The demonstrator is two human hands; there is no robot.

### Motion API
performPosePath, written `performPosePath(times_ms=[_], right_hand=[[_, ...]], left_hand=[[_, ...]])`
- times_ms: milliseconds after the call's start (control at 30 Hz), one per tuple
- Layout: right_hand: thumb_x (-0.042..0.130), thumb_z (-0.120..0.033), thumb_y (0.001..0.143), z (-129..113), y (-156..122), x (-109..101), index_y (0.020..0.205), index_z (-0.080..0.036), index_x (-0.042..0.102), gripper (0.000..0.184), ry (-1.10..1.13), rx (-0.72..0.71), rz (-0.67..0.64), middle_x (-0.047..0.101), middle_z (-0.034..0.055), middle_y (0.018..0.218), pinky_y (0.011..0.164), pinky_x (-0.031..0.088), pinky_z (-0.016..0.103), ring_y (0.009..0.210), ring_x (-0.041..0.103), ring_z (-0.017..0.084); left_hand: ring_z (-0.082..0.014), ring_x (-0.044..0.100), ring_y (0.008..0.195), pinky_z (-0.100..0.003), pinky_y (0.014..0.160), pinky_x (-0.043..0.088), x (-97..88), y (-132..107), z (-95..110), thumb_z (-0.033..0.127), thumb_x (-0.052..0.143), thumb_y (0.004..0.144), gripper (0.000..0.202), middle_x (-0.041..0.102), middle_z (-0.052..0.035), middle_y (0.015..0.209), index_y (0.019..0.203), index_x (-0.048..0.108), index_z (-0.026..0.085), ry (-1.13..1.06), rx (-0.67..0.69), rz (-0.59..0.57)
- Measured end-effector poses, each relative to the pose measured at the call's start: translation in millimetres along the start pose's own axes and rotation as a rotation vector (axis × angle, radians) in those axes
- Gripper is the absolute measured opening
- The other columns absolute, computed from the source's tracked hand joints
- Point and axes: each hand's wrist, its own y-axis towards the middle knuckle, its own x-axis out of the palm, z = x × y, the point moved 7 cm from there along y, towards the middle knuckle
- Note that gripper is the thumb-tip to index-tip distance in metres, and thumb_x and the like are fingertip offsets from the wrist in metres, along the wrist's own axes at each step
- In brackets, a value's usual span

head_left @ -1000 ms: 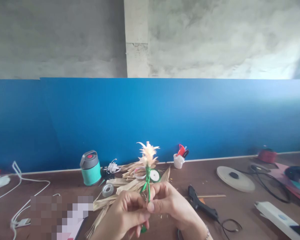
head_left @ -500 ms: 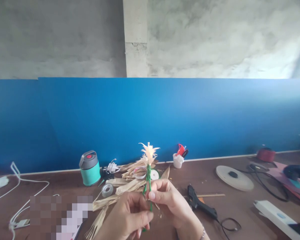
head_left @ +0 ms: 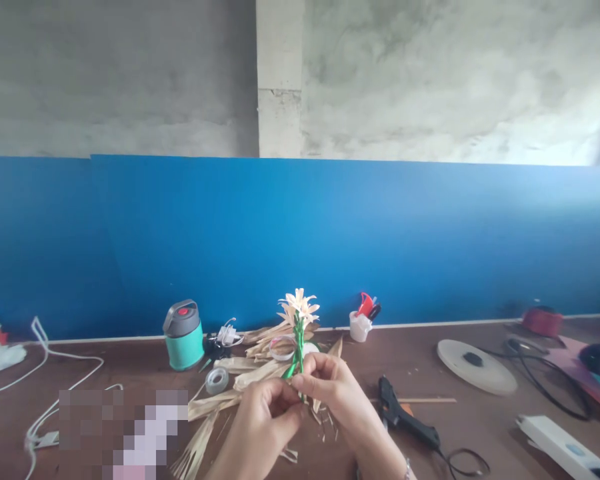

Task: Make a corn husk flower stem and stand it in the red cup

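Observation:
A handmade flower (head_left: 299, 307) with cream, pointed petals stands upright on a green-wrapped stem (head_left: 299, 343) in the middle of the view. My left hand (head_left: 265, 420) pinches the lower part of the stem between thumb and fingers. Just above and to the right, my right hand (head_left: 337, 393) also has thumb and fingertips closed on the stem. The fingers cover the stem's lower end. Dried corn husks (head_left: 260, 373) lie spread behind and left of the hands, with a roll of clear tape (head_left: 217, 381) beside them.
A black glue gun (head_left: 405, 417) with its cord lies to the right, by a thin wooden stick (head_left: 433, 401). Farther right are a round lid (head_left: 460, 370) and a white power strip (head_left: 555, 443). A teal container (head_left: 185, 343) and a white cup (head_left: 360, 327) stand near the blue partition (head_left: 330, 233).
The flower has turned, so its petals face me more openly. Both hands stay on the stem, my left hand slightly higher. The whole view has shifted a little.

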Motion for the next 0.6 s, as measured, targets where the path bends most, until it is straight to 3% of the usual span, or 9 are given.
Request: performPosePath(times_ms=[200,333,500,600], right_hand=[[0.078,-0.043,0.067,2,-1,3,0.069,-0.013,0.064,0.033,0.072,0.067,-0.145,0.054,-0.0012,0.062,0.054,0.032,0.022,0.057,0.045,0.010],[0.073,-0.050,0.071,6,3,-7,0.081,-0.014,0.071,0.038,0.103,0.059,-0.030,0.051,-0.0026,0.062,0.058,0.034,0.023,0.059,0.043,0.010],[0.083,-0.034,0.061,0,3,-4,0.062,-0.015,0.070,0.024,0.101,-0.046,-0.027,0.057,-0.0004,0.066,0.064,0.037,0.023,0.066,0.049,0.012],[0.085,-0.030,0.057,2,1,0,0.057,-0.015,0.066,0.024,0.197,-0.007,-0.037,0.056,-0.0019,0.062,0.057,0.037,0.022,0.059,0.047,0.010]], left_hand=[[-0.0083,0.043,0.041,-0.022,0.043,0.031,1.6,8,-4,0.033,0.061,0.069,0.021,0.053,0.0027,0.051,0.060,0.054,0.016,-0.072,-0.019,-0.064],[-0.0075,0.042,0.040,-0.021,0.043,0.030,-1.7,9,-1,0.030,0.061,0.070,0.018,0.053,0.0038,0.050,0.061,0.054,0.016,-0.085,-0.027,-0.052],[-0.0077,0.043,0.040,-0.021,0.042,0.031,1.9,8,-7,0.031,0.066,0.067,0.020,0.053,0.0037,0.049,0.060,0.054,0.016,-0.097,-0.061,-0.068],[-0.0072,0.042,0.039,-0.020,0.041,0.030,4.5,8,-9,0.031,0.067,0.067,0.020,0.054,0.0035,0.049,0.060,0.054,0.016,-0.130,-0.070,-0.096]])
